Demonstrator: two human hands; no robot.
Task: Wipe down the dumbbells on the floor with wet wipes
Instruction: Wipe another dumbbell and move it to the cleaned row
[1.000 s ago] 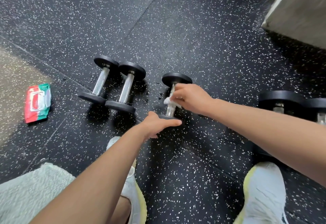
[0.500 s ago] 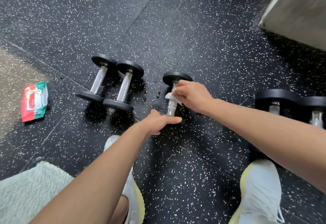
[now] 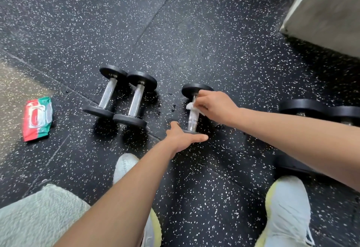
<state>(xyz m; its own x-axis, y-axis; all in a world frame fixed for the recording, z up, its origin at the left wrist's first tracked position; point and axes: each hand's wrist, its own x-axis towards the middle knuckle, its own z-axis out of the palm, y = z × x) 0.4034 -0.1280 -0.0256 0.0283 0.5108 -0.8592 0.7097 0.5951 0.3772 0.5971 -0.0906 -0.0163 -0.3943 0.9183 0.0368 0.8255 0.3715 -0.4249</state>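
Observation:
A small dumbbell (image 3: 192,119) with black end plates and a chrome handle lies on the speckled floor in the middle. My right hand (image 3: 215,107) presses a white wet wipe (image 3: 190,106) around the upper part of its handle. My left hand (image 3: 184,138) grips the near end plate and hides most of it. Two more small dumbbells (image 3: 106,94) (image 3: 136,99) lie side by side to the left, untouched. Larger dumbbells (image 3: 319,110) sit at the right, partly hidden behind my right forearm.
A red, white and green wet-wipe pack (image 3: 37,118) lies on the floor at the far left. A pale block or wall base (image 3: 327,11) stands at the upper right. My two light shoes (image 3: 286,213) (image 3: 124,166) rest near the bottom, beside a pale fuzzy mat (image 3: 37,217).
My right hand has slid the wipe up the handle, away from me, toward the far plate. The left hand stays on the near plate.

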